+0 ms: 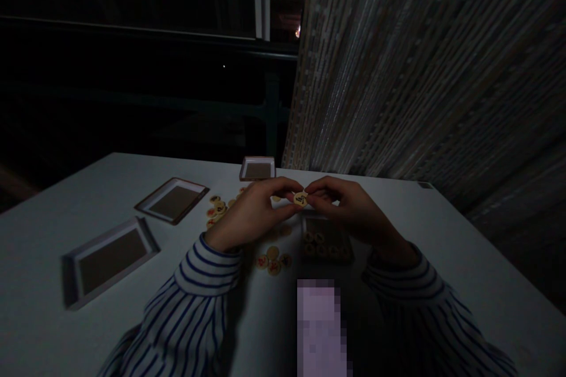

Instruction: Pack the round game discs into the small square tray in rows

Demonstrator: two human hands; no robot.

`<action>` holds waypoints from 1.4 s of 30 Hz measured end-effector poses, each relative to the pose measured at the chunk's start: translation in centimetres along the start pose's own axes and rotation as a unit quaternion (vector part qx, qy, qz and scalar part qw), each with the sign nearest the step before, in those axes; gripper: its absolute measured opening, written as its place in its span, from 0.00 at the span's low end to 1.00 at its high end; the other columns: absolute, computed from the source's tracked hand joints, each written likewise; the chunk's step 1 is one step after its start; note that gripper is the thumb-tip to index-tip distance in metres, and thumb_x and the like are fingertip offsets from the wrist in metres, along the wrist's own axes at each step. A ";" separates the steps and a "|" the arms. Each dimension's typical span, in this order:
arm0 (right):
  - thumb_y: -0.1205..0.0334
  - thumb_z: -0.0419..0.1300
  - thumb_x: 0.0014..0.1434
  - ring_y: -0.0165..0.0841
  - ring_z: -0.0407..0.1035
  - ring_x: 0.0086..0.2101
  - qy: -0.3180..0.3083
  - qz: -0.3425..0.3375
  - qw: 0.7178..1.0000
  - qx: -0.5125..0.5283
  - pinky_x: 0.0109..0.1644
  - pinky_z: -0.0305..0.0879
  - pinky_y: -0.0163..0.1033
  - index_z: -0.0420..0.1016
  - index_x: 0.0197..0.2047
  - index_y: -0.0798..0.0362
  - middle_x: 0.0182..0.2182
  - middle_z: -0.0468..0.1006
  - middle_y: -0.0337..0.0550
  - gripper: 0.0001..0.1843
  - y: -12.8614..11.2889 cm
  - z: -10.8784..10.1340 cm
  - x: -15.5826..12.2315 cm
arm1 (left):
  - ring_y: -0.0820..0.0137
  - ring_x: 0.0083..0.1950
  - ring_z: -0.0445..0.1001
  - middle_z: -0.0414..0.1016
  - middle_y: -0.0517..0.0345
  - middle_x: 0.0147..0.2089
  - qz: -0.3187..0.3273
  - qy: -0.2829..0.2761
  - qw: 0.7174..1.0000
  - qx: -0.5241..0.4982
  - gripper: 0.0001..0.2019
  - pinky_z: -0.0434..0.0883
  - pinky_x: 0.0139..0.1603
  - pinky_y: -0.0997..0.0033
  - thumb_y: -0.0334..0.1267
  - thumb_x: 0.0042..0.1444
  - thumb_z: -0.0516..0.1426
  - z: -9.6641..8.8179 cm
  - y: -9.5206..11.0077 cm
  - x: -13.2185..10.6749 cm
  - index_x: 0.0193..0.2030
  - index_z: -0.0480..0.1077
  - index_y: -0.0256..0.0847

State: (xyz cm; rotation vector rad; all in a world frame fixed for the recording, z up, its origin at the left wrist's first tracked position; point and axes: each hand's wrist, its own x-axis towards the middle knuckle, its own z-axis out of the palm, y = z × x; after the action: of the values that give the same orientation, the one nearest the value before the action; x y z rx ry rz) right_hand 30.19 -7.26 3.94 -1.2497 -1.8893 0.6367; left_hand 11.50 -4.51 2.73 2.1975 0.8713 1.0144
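Between the fingertips of both hands is a round Chinese chess piece (300,198), pale with a black character facing me. My left hand (260,206) pinches it from the left, and my right hand (342,203) grips its right edge. Below my right hand lies a dark tray (328,254) with several chess pieces along its near and left side. A small cluster of pieces (273,267) rests on the table to the left of that tray. More loose pieces (216,209) lie beyond my left forearm, partly hidden by it.
The white table (186,318) carries a shallow box part (110,259) at left, another tray (174,200) behind it and a smaller one (257,168) at the far edge. A string curtain (375,70) hangs behind the table at right. The scene is dim; a pixelated patch covers the near middle.
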 end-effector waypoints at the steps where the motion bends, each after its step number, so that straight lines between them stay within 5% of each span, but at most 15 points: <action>1: 0.60 0.58 0.53 0.29 0.71 0.29 -0.001 0.004 1.000 0.001 0.34 0.66 0.33 0.73 0.36 0.55 0.28 0.78 0.40 0.09 0.0 0.0 0.0 | 0.69 0.42 0.73 0.76 0.57 0.40 -0.001 -0.001 1.000 -0.001 0.13 0.70 0.44 0.69 0.40 0.51 0.59 0.0 0.0 0.0 0.44 0.71 0.41; 29: 0.60 0.58 0.52 0.29 0.70 0.29 -0.038 0.029 0.998 0.028 0.33 0.66 0.34 0.72 0.37 0.55 0.28 0.77 0.41 0.10 0.2 0.1 -0.1 | 0.72 0.37 0.71 0.75 0.57 0.36 -0.012 -0.027 0.999 -0.022 0.13 0.68 0.39 0.72 0.44 0.52 0.58 -0.1 0.0 0.0 0.40 0.72 0.39; 42: 0.60 0.57 0.52 0.28 0.69 0.27 -0.026 0.017 0.999 0.034 0.30 0.65 0.33 0.71 0.36 0.56 0.26 0.77 0.39 0.09 0.1 -0.1 -0.2 | 0.69 0.39 0.73 0.75 0.54 0.38 -0.051 -0.034 0.995 -0.082 0.16 0.69 0.43 0.67 0.43 0.52 0.58 0.1 -0.7 0.0 0.46 0.70 0.39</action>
State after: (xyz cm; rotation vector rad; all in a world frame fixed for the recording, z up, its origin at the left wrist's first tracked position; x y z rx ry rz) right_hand 30.31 -7.41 3.87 -1.2354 -1.8759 0.7531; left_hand 11.36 -4.11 2.20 2.0178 0.8300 0.9225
